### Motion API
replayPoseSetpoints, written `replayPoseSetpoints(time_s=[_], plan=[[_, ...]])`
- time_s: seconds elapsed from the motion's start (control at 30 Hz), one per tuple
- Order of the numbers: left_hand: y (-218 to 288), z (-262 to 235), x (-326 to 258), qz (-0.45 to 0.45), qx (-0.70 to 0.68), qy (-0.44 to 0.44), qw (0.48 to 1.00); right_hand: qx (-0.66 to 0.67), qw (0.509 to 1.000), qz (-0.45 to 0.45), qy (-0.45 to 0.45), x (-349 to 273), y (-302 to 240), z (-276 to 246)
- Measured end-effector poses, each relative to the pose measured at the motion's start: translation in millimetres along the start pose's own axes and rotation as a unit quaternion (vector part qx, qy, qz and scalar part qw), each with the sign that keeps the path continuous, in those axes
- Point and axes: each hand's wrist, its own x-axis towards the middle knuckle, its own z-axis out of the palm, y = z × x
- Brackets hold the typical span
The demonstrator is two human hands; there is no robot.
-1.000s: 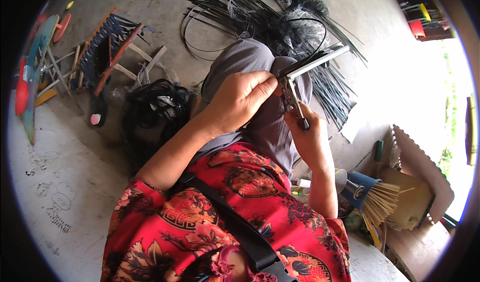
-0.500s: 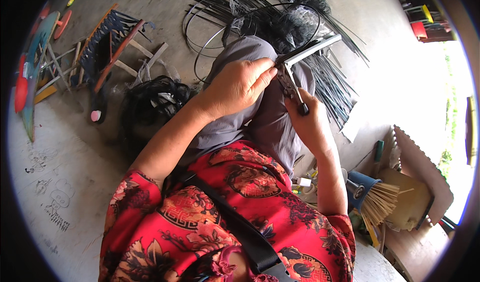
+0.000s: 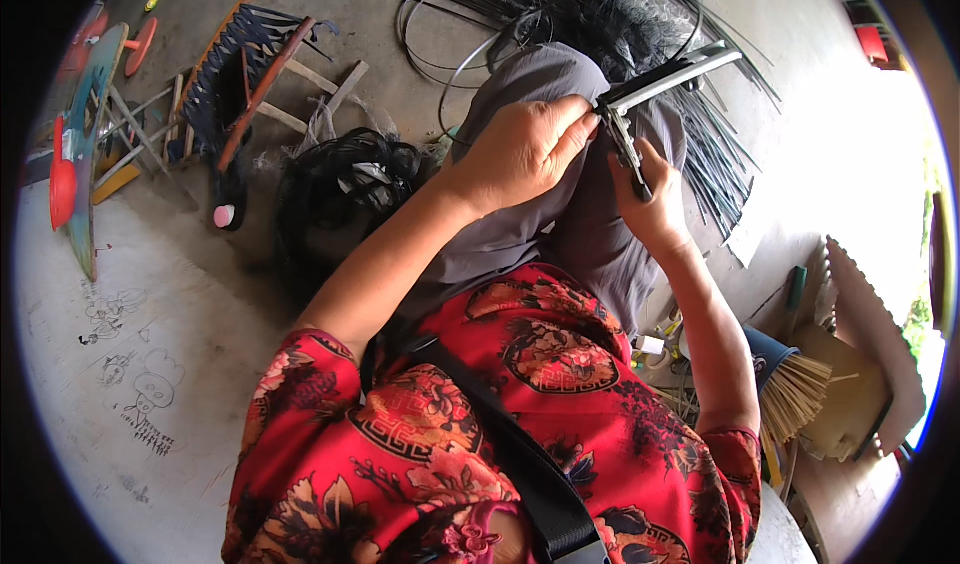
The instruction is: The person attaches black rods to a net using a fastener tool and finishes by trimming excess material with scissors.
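Note:
My right hand [image 3: 655, 199] is wrapped round the handles of a plier-type stapler [image 3: 625, 149] with a long metal rail. The stapler is held above my knees, its rail pointing up and to the right. At its jaw end, my left hand [image 3: 530, 154] is closed in a pinch, thumb against fingers. Whatever it pinches is mostly hidden, with only a small dark bit showing by the jaw. A thin dark hoop [image 3: 443, 84] curves out beside my left knee; whether it runs into the pinch, I cannot tell.
Long black strips [image 3: 725, 179] and a tangle of black fibre [image 3: 620, 29] lie beyond my knees. A black coiled bundle [image 3: 345, 189] lies left of my leg, near a wooden folding stool [image 3: 262, 89]. At right, a blue container [image 3: 768, 352] holds thin sticks [image 3: 800, 394].
Both hands and the stapler have shifted right and slightly up in the picture, along with the whole scene. The stapler's handles look closer together now. The left hand keeps its pinch.

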Motion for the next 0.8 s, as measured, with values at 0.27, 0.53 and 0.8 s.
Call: replayPoseSetpoints(time_s=[0.27, 0.53, 0.8], plan=[[22, -18, 23, 0.061, 0.189, 0.051, 0.979, -0.158, 0.987, 0.002, 0.005, -1, -46, -58], [-119, -97, 85, 0.015, 0.398, 0.119, 0.909, -0.01, 0.973, 0.228, 0.036, -16, 100, -137], [-347, -62, 74, -0.201, 0.415, -0.113, 0.88, 0.209, 0.796, 0.521, 0.225, -104, 286, -1]])
